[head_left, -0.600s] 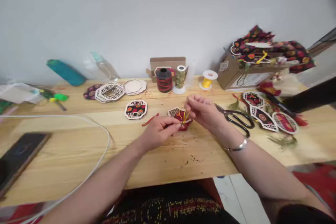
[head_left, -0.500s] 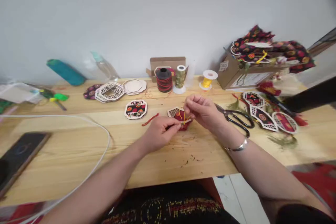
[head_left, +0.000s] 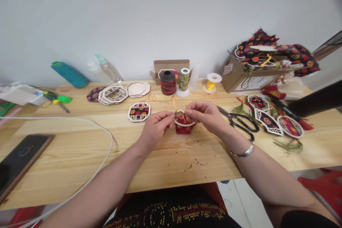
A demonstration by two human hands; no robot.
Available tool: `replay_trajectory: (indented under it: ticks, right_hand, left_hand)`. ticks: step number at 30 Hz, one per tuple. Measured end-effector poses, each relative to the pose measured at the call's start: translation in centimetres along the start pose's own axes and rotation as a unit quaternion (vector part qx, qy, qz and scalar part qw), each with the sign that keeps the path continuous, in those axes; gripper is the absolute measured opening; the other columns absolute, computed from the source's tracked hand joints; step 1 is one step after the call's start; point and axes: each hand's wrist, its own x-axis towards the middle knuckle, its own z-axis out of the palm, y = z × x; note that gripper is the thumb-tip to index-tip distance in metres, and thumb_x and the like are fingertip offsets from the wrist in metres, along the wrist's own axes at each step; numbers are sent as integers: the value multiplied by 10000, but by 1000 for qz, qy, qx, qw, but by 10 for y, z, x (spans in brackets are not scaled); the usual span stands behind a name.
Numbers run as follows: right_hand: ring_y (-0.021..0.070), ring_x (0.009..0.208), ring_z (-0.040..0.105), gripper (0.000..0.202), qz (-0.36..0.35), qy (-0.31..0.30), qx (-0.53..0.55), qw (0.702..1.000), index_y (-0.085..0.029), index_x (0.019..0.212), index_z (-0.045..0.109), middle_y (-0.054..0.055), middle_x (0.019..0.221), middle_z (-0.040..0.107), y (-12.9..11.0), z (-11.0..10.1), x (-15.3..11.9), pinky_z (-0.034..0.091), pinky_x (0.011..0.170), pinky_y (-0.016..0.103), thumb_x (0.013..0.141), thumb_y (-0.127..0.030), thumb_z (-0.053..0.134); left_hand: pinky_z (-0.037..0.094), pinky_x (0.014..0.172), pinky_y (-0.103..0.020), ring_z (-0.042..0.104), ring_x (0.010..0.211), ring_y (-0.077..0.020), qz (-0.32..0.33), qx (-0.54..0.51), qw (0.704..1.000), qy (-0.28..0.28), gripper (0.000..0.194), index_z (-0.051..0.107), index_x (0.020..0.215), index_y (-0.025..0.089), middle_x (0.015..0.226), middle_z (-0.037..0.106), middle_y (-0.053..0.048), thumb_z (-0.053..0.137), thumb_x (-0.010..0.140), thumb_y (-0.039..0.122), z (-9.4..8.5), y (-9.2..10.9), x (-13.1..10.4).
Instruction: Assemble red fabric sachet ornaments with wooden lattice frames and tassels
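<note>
I am pinching what looks like yellow string [head_left: 175,104] with my left hand [head_left: 158,125] and right hand [head_left: 207,114]. The red charm [head_left: 184,129] is sitting just below them. String is crossing it, but one bit is poking up, so it's looking unfinished.

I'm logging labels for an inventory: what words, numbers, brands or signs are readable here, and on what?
"3025", probably, on the cardboard box's small corner label.
White label on its front: too small to read.
Smartphone screen: marking too blurred to read.
</note>
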Motion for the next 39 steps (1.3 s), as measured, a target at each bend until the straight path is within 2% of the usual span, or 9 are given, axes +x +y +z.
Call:
replay_trajectory:
  ticks: [4, 10, 15, 18, 21, 29, 33, 37, 39]
  right_hand:
    - [31, 430, 378, 287, 35, 33, 26, 999, -142, 678, 599, -53, 523, 525, 5, -4, 6, 260, 411, 181, 703, -383, 753]
    - [38, 457, 430, 262, 10, 43, 49, 998, -155, 725, 605, -40, 583, 570, 7, -6, 5, 294, 423, 175, 709, -371, 753]
    - [50, 488, 464, 202, -25, -31, 69, 997, -155, 721, 639, -28, 587, 586, 2, -3, -2, 370, 467, 188, 732, -325, 748]
    - [55, 500, 474, 183, -16, -82, 63, 995, -151, 725, 656, -18, 601, 599, -2, -3, -6, 382, 477, 197, 742, -312, 741]
    - [56, 504, 474, 188, 4, -95, 46, 994, -147, 727, 657, -13, 610, 604, -3, -4, -6, 379, 482, 199, 747, -317, 735]
    - [52, 467, 415, 309, 53, 9, -18, 998, -142, 654, 593, -34, 533, 522, 2, -5, 4, 275, 434, 196, 748, -417, 699]
    - [43, 455, 375, 261, 59, 82, -49, 994, -156, 856, 616, -14, 699, 571, 8, -7, 8, 266, 418, 205, 741, -381, 681]
    - [80, 607, 472, 307, -68, 210, -229, 948, -190, 1041, 617, 73, 1089, 566, 13, -10, 10, 446, 589, 276, 736, -209, 653]
    - [129, 771, 534, 310, -146, 210, -256, 932, -202, 1065, 617, 90, 1141, 544, 13, -8, 8, 485, 754, 325, 758, -163, 615]
  left_hand:
    - [258, 488, -223, 361, 498, -75, 19, 28, 998, -55, 216, 706, 760, 139, 515, 468, 39, 615, 810, 329, -1, 5, -4]
    - [344, 548, -238, 455, 570, -108, 88, 218, 956, -174, 184, 697, 717, 155, 605, 581, 4, 561, 809, 238, 2, 10, -11]
    - [382, 619, -255, 515, 628, -130, 67, 225, 971, -52, 194, 700, 685, 159, 655, 646, -8, 566, 787, 256, 5, 5, -5]
    - [337, 552, -244, 438, 536, -104, 20, 144, 989, 24, 186, 707, 682, 150, 536, 549, 24, 620, 750, 301, 4, 5, -1]
    - [245, 478, -232, 342, 473, -78, -14, 40, 998, 51, 206, 721, 723, 137, 470, 438, 52, 658, 732, 334, 2, 4, 0]
    - [188, 463, -226, 342, 476, -66, -24, -81, 996, -6, 183, 732, 746, 135, 490, 463, 29, 685, 745, 312, 0, 5, -4]
    - [195, 470, -227, 352, 487, -73, -27, -70, 996, -45, 186, 738, 738, 135, 491, 461, 25, 691, 739, 315, 0, 6, -7]
    - [217, 475, -233, 351, 486, -76, -22, -42, 997, -59, 195, 738, 749, 139, 500, 471, 28, 683, 744, 325, 0, 6, -8]
    - [224, 475, -234, 344, 481, -72, -20, -26, 998, -60, 198, 737, 752, 141, 507, 479, 30, 677, 748, 330, 0, 6, -8]
